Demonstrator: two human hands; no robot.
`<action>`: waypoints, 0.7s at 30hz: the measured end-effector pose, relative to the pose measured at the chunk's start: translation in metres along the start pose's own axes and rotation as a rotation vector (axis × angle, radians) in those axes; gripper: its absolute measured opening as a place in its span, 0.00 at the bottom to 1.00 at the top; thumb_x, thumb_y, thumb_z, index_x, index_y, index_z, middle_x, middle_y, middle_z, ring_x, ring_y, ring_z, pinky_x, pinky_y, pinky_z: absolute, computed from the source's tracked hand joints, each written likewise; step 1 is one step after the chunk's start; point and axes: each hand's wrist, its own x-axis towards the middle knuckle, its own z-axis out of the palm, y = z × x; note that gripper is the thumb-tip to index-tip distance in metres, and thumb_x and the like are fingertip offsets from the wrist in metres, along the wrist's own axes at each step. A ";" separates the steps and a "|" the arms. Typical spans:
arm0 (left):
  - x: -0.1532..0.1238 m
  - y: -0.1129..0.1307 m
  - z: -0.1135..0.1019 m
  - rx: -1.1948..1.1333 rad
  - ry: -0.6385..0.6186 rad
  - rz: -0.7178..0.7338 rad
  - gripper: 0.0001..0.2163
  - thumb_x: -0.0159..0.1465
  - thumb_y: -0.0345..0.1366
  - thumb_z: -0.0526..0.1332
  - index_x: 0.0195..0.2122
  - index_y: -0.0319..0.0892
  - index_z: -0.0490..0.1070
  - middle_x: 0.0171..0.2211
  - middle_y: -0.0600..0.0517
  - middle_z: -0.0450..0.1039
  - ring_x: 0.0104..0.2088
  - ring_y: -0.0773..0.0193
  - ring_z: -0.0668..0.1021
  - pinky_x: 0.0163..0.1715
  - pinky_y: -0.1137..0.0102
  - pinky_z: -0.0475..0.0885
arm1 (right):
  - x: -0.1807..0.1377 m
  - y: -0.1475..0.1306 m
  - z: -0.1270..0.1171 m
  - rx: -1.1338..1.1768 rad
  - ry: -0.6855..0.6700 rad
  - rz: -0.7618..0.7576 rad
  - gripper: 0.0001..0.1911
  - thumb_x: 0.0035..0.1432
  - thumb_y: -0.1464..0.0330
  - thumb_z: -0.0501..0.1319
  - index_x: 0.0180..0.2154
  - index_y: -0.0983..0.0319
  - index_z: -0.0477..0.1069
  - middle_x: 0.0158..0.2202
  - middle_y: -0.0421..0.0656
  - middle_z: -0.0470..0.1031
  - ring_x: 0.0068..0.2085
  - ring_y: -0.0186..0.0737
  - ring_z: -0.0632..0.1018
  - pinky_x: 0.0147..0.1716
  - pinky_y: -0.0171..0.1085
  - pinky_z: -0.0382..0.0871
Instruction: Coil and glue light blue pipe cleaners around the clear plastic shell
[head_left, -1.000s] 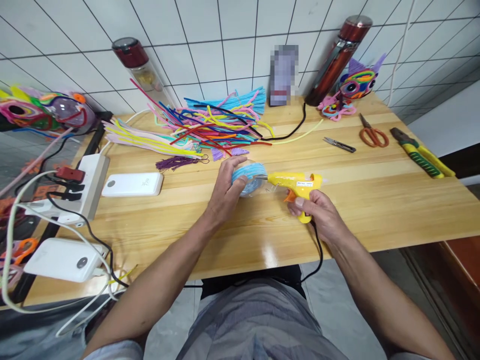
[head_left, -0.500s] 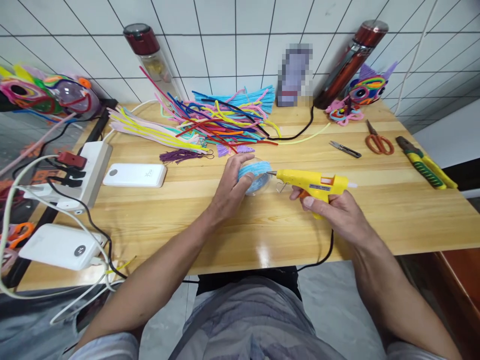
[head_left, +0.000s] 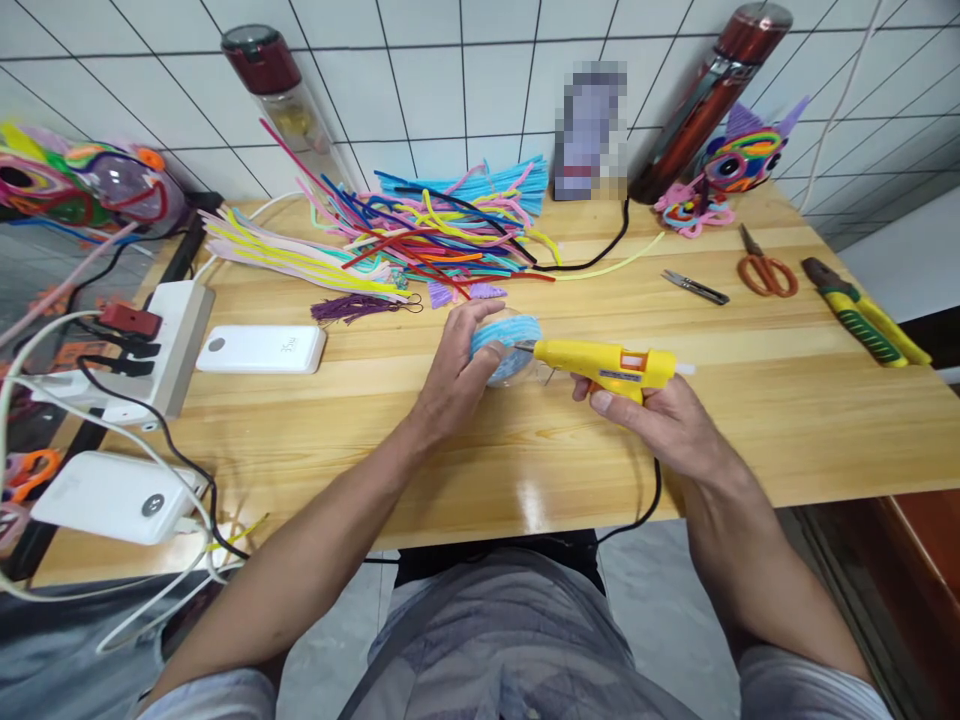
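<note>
My left hand (head_left: 463, 362) is closed around the left side of a clear ball (head_left: 517, 372), its fingers over the top and its thumb in front. Rows of light blue pipe cleaner (head_left: 514, 330) cover the ball's upper part. In my right hand (head_left: 660, 415) is a yellow hot glue gun (head_left: 600, 362), a finger at its orange trigger. The metal nozzle points left and meets the blue rows near my left thumb; whether it touches them I cannot tell. A white glue stick pokes from the gun's rear.
Behind my hands lies a heap of coloured pipe cleaners (head_left: 442, 230), with a purple tassel (head_left: 356, 307) in front. Thread snips (head_left: 695, 287), scissors (head_left: 766, 272) and pliers (head_left: 862, 312) lie right. White power banks (head_left: 261, 349) and a power strip (head_left: 180, 340) stand left.
The glue gun has moved left, bringing its nozzle from the ball's right edge in over the blue rows. My left hand keeps its hold on the ball. The view has shifted slightly.
</note>
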 end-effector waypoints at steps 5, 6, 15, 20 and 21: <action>0.000 -0.001 0.000 0.009 -0.004 -0.005 0.21 0.74 0.48 0.59 0.65 0.49 0.72 0.68 0.44 0.75 0.70 0.45 0.74 0.75 0.48 0.67 | 0.002 0.002 0.001 -0.032 -0.008 -0.021 0.20 0.66 0.46 0.72 0.45 0.55 0.86 0.42 0.46 0.87 0.45 0.52 0.84 0.48 0.50 0.82; 0.000 0.000 0.000 0.011 -0.001 -0.009 0.21 0.74 0.48 0.59 0.64 0.50 0.72 0.68 0.44 0.75 0.70 0.45 0.74 0.75 0.48 0.68 | 0.002 0.002 0.001 -0.033 -0.010 -0.021 0.20 0.66 0.46 0.72 0.45 0.55 0.86 0.42 0.46 0.87 0.45 0.53 0.84 0.48 0.50 0.82; 0.000 0.001 0.002 0.005 0.010 -0.015 0.21 0.74 0.49 0.59 0.64 0.49 0.72 0.68 0.44 0.75 0.70 0.46 0.74 0.75 0.48 0.68 | 0.003 0.001 0.002 -0.029 -0.003 -0.012 0.22 0.65 0.44 0.72 0.46 0.55 0.86 0.42 0.46 0.87 0.44 0.53 0.85 0.47 0.50 0.82; 0.000 -0.001 0.001 0.000 0.005 -0.009 0.21 0.74 0.49 0.59 0.64 0.50 0.72 0.68 0.44 0.74 0.71 0.45 0.74 0.75 0.48 0.67 | 0.003 0.003 0.003 -0.027 0.009 -0.010 0.23 0.64 0.44 0.73 0.46 0.55 0.87 0.44 0.46 0.88 0.46 0.53 0.85 0.50 0.51 0.82; 0.000 -0.001 0.001 -0.001 0.006 -0.008 0.21 0.74 0.49 0.60 0.64 0.49 0.72 0.68 0.44 0.74 0.71 0.45 0.74 0.75 0.48 0.67 | 0.003 0.003 0.003 -0.025 0.013 -0.008 0.23 0.64 0.44 0.73 0.47 0.55 0.87 0.44 0.46 0.88 0.46 0.54 0.86 0.51 0.51 0.82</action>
